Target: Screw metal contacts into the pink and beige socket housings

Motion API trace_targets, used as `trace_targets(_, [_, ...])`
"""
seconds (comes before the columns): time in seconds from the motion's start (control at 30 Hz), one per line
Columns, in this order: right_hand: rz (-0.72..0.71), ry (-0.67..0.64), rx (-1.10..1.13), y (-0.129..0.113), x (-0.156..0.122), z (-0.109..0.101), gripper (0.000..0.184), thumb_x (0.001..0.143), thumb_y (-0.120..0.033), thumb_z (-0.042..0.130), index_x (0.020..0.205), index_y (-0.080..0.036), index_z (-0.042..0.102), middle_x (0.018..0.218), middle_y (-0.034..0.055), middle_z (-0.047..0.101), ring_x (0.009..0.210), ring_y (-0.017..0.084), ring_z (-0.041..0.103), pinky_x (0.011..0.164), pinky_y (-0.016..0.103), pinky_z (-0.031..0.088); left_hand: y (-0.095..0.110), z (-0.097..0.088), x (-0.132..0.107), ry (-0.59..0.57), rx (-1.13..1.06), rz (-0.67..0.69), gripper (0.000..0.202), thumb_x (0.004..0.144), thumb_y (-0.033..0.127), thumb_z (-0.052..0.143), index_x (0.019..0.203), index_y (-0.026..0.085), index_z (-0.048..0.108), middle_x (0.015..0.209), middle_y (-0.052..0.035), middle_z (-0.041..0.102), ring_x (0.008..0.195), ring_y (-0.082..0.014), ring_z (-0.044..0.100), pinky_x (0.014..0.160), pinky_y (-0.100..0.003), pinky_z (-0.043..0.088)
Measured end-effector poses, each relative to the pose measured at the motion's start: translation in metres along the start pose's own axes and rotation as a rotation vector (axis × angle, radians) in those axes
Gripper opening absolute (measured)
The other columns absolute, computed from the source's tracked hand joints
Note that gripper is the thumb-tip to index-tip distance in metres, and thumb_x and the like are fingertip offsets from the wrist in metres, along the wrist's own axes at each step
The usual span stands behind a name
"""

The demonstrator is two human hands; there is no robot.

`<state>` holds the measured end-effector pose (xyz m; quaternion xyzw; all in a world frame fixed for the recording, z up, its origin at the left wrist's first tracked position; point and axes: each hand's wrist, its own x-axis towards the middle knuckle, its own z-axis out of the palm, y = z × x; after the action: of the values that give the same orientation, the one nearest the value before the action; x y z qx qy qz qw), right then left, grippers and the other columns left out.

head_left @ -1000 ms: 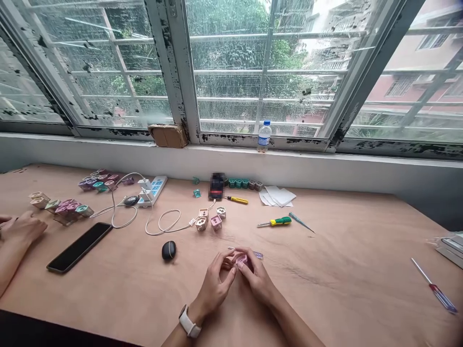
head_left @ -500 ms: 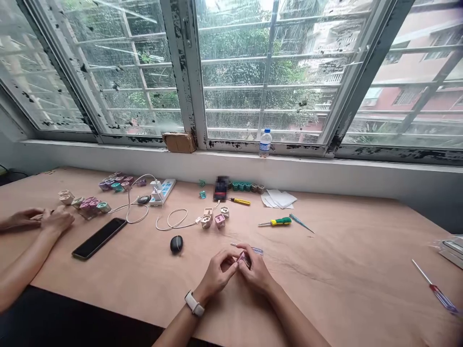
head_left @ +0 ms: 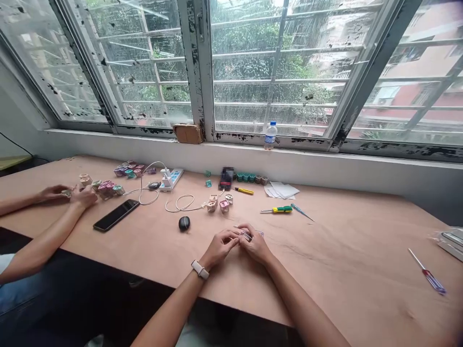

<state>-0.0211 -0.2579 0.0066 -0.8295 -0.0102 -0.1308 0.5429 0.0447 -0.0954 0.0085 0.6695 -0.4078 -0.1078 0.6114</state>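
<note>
My left hand (head_left: 217,248), with a white watch on its wrist, and my right hand (head_left: 257,247) meet over the wooden table (head_left: 343,250). Their fingers are closed together on a small pink part (head_left: 245,235); most of it is hidden. A thin clear-handled tool (head_left: 253,233) lies on the table just beyond my fingertips. Three small cube-shaped parts (head_left: 219,204) sit further back, one on a white cable.
A co-worker's hands (head_left: 72,193) work at the left beside rows of coloured cubes (head_left: 106,187) and a black phone (head_left: 116,215). Also on the table: a black oval object (head_left: 184,223), a power strip (head_left: 172,178), green screwdriver (head_left: 277,210), red-and-blue screwdriver (head_left: 427,273), paper sheets (head_left: 281,190). A water bottle (head_left: 269,135) stands on the sill.
The camera has pulled back and turned left, so more of the co-worker and the table's near edge show. My hands stay together on the small pink part.
</note>
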Motion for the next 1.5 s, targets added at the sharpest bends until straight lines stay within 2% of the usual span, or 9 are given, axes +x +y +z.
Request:
trace_targets(0.17, [0.002, 0.006, -0.046, 0.003, 0.003, -0.001, 0.013, 0.084, -0.033, 0.054, 0.09, -0.021, 0.055, 0.077, -0.0013, 0.062, 0.07, 0.016, 0.058, 0.066, 0.027, 0.045, -0.001, 0.002, -0.002, 0.037, 0.008, -0.02, 0.028, 0.092, 0.04, 0.059, 0.093, 0.016, 0.072, 0.102, -0.0104, 0.071, 0.093, -0.021, 0.066, 0.081, -0.034, 0.056])
trace_targets(0.3, [0.026, -0.015, -0.034, 0.003, 0.003, 0.0, 0.014, 0.086, -0.034, 0.053, 0.091, -0.021, 0.054, 0.076, -0.0015, 0.063, 0.068, 0.016, 0.059, 0.066, 0.027, 0.045, -0.001, 0.002, -0.003, 0.043, 0.036, -0.009, 0.027, 0.093, 0.038, 0.057, 0.091, 0.015, 0.07, 0.094, -0.009, 0.07, 0.082, -0.0179, 0.065, 0.073, -0.03, 0.054])
trace_targets(0.5, [0.023, -0.05, -0.022, 0.004, 0.004, -0.004, 0.018, 0.089, -0.038, 0.054, 0.092, -0.02, 0.056, 0.077, -0.0002, 0.067, 0.071, 0.016, 0.061, 0.067, 0.026, 0.045, -0.006, -0.001, 0.0, 0.046, -0.012, -0.038, 0.024, 0.091, 0.036, 0.06, 0.087, 0.014, 0.071, 0.083, -0.0059, 0.069, 0.076, -0.0166, 0.064, 0.074, -0.03, 0.053])
trace_targets(0.73, [0.079, -0.149, 0.185, -0.001, 0.003, -0.009, 0.04, 0.091, -0.047, 0.055, 0.119, -0.019, 0.056, 0.085, 0.0029, 0.069, 0.051, 0.01, 0.052, 0.05, 0.023, 0.04, -0.013, -0.004, 0.003, 0.108, -0.107, -0.126, 0.028, 0.088, 0.04, 0.064, 0.094, 0.013, 0.071, 0.091, -0.008, 0.072, 0.083, -0.0191, 0.067, 0.077, -0.032, 0.055])
trace_targets(0.9, [0.145, -0.097, 0.295, 0.006, 0.005, -0.007, 0.04, 0.087, -0.041, 0.057, 0.119, -0.018, 0.052, 0.094, 0.0046, 0.067, 0.044, 0.006, 0.05, 0.044, 0.022, 0.042, -0.017, -0.005, 0.004, 0.202, -0.146, -0.164, 0.032, 0.087, 0.043, 0.063, 0.098, 0.013, 0.067, 0.098, -0.0094, 0.071, 0.086, -0.0193, 0.067, 0.08, -0.035, 0.056])
trace_targets(1.0, [0.106, -0.063, 0.303, 0.013, 0.006, -0.006, 0.039, 0.083, -0.035, 0.059, 0.117, -0.018, 0.05, 0.101, 0.0061, 0.066, 0.052, 0.009, 0.059, 0.05, 0.026, 0.05, -0.016, -0.005, 0.005, 0.224, -0.181, -0.181, 0.032, 0.084, 0.043, 0.066, 0.096, 0.013, 0.066, 0.1, -0.0098, 0.07, 0.09, -0.0202, 0.066, 0.083, -0.036, 0.056])
trace_targets(1.1, [0.031, -0.021, 0.229, 0.017, 0.007, -0.007, 0.038, 0.08, -0.029, 0.062, 0.115, -0.018, 0.052, 0.103, 0.0065, 0.066, 0.066, 0.013, 0.067, 0.064, 0.031, 0.057, -0.012, -0.005, 0.005, 0.24, -0.22, -0.198, 0.03, 0.081, 0.04, 0.069, 0.093, 0.013, 0.066, 0.1, -0.0097, 0.07, 0.094, -0.021, 0.065, 0.085, -0.037, 0.054])
trace_targets(1.23, [-0.057, 0.026, 0.117, 0.019, 0.005, -0.009, 0.038, 0.078, -0.025, 0.065, 0.114, -0.018, 0.055, 0.102, 0.0078, 0.069, 0.089, 0.019, 0.069, 0.082, 0.036, 0.056, -0.008, -0.006, 0.005, 0.263, -0.269, -0.223, 0.026, 0.076, 0.034, 0.073, 0.089, 0.013, 0.065, 0.096, -0.0083, 0.07, 0.095, -0.0206, 0.064, 0.086, -0.034, 0.051])
trace_targets(1.5, [-0.089, 0.157, -0.056, 0.009, 0.002, -0.016, 0.038, 0.077, -0.021, 0.061, 0.114, -0.018, 0.056, 0.108, 0.0089, 0.069, 0.087, 0.018, 0.066, 0.076, 0.033, 0.055, -0.012, -0.007, 0.006, 0.315, -0.322, -0.271, 0.024, 0.071, 0.029, 0.077, 0.081, 0.014, 0.061, 0.086, -0.0028, 0.067, 0.084, -0.0158, 0.061, 0.08, -0.027, 0.046])
